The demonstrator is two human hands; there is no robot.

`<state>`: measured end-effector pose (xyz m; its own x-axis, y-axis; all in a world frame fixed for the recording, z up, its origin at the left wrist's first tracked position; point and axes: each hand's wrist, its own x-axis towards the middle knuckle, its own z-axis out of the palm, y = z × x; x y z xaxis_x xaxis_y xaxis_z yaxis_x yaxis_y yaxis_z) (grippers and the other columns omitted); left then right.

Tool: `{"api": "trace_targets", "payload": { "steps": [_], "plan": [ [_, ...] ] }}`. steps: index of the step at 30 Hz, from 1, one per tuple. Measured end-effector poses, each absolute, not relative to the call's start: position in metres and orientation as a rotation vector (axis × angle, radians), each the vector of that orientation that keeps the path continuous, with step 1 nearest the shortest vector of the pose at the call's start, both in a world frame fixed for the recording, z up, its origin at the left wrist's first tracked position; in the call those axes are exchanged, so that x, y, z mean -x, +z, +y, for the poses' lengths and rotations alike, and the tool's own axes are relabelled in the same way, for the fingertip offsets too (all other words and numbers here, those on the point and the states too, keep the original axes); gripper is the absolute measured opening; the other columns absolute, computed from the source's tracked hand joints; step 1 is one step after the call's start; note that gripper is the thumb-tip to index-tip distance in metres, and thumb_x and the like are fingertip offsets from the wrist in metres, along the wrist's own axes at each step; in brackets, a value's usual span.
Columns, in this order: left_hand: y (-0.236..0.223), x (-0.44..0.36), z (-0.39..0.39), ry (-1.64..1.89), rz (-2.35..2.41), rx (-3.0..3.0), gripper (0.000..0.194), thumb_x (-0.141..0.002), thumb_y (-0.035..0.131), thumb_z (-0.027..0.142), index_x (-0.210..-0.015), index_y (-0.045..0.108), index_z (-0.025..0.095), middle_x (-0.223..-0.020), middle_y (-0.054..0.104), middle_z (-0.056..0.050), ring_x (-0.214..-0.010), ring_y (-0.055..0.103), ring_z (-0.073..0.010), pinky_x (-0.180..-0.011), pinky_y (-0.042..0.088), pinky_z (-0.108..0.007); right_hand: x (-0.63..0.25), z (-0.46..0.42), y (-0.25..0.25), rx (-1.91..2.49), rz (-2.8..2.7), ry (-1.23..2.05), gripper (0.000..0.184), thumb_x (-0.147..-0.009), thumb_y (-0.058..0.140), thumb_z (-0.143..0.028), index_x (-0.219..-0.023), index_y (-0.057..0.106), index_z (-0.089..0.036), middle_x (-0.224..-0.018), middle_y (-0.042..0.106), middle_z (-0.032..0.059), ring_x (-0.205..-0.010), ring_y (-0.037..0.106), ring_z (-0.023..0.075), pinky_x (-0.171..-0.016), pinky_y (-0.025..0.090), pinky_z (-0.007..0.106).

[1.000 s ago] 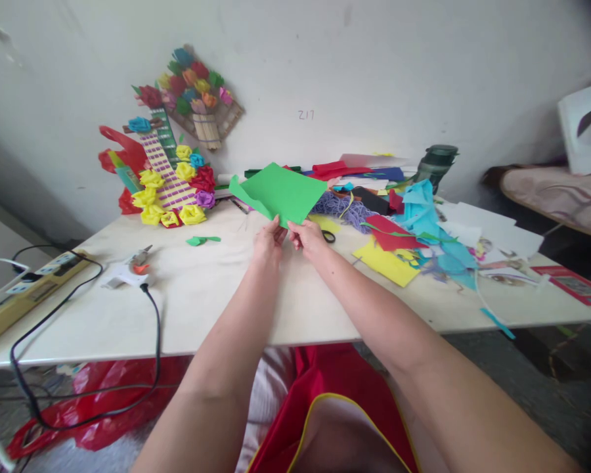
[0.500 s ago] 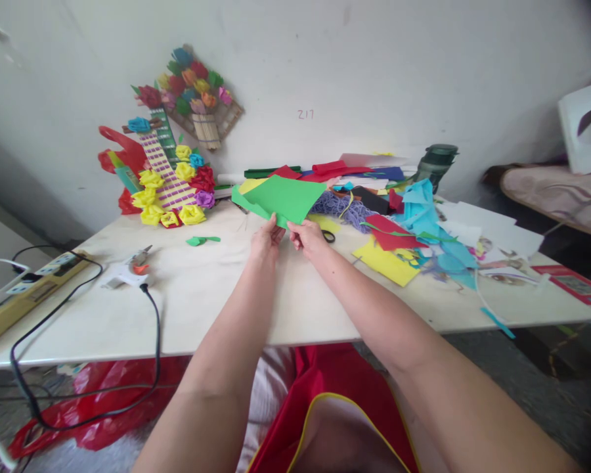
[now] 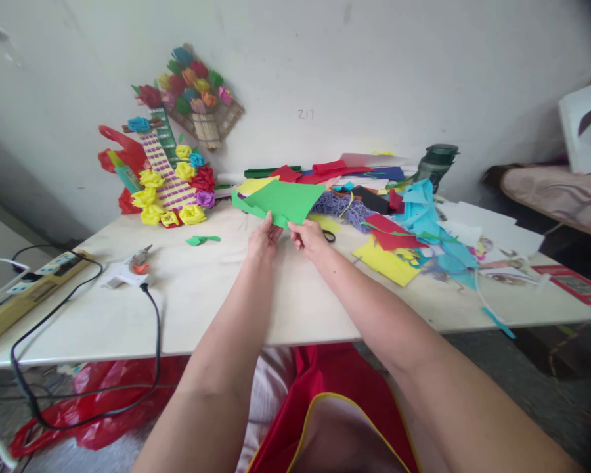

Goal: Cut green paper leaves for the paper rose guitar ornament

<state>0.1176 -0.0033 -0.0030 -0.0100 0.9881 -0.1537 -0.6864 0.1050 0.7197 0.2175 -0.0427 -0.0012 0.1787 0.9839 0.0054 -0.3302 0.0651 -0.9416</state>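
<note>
A green sheet of paper (image 3: 288, 199) is held above the table, its left side curled. My left hand (image 3: 264, 238) grips its near edge with the thumb on top. Beside it, my right hand (image 3: 306, 236) pinches the near right part of the same sheet. Black scissor handles (image 3: 328, 236) show just to the right of my right hand; the blades are hidden. Small green paper pieces (image 3: 203, 241) lie on the table left of my hands. Yellow paper (image 3: 256, 186) is partly covered by the sheet.
At left are a hot glue gun (image 3: 128, 270) with a black cord, a power strip (image 3: 34, 289) and a craft piece with paper flowers (image 3: 172, 177). Purple yarn (image 3: 345, 209), yellow paper (image 3: 388, 261), blue crepe scraps (image 3: 418, 203) and a dark bottle (image 3: 436, 165) occupy the right.
The green sheet's far edge has dropped, uncovering yellow and red paper behind it. My left hand has shifted slightly left along the near edge; my right hand has stayed in place.
</note>
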Motion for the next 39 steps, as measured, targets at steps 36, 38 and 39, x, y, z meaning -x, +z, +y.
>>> {"api": "trace_targets", "payload": {
  "steps": [36, 38, 39],
  "plan": [
    [0.0015, -0.1087, 0.001, 1.359, 0.853, -0.502, 0.011, -0.075, 0.065, 0.018, -0.07, 0.055, 0.015, -0.057, 0.058, 0.0, -0.049, 0.058, -0.0072, -0.061, 0.051, -0.02, -0.2231, -0.0375, -0.0061, 1.018, -0.901, 1.209, 0.031, -0.068, 0.069, -0.029, -0.057, 0.041, -0.019, -0.035, 0.046, -0.0076, -0.026, 0.031, 0.004, -0.028, 0.018, 0.018],
    [0.0002, -0.1084, 0.0012, 1.37, 0.849, -0.512, 0.012, -0.074, 0.066, 0.019, -0.07, 0.055, 0.015, -0.057, 0.058, 0.001, -0.05, 0.058, -0.0073, -0.062, 0.051, -0.02, -0.2232, -0.0371, -0.0066, 1.02, -0.905, 1.208, 0.031, -0.067, 0.069, -0.028, -0.057, 0.041, -0.019, -0.035, 0.045, -0.0079, -0.026, 0.03, 0.0038, -0.028, 0.018, 0.018],
    [-0.0005, -0.1082, 0.0013, 1.374, 0.846, -0.517, 0.013, -0.073, 0.067, 0.02, -0.071, 0.055, 0.016, -0.058, 0.058, 0.0, -0.051, 0.059, -0.0075, -0.063, 0.051, -0.02, -0.2234, -0.0372, -0.0064, 1.023, -0.904, 1.208, 0.031, -0.066, 0.07, -0.028, -0.057, 0.042, -0.019, -0.035, 0.045, -0.0081, -0.026, 0.03, 0.0037, -0.028, 0.017, 0.018]
  ]
}}
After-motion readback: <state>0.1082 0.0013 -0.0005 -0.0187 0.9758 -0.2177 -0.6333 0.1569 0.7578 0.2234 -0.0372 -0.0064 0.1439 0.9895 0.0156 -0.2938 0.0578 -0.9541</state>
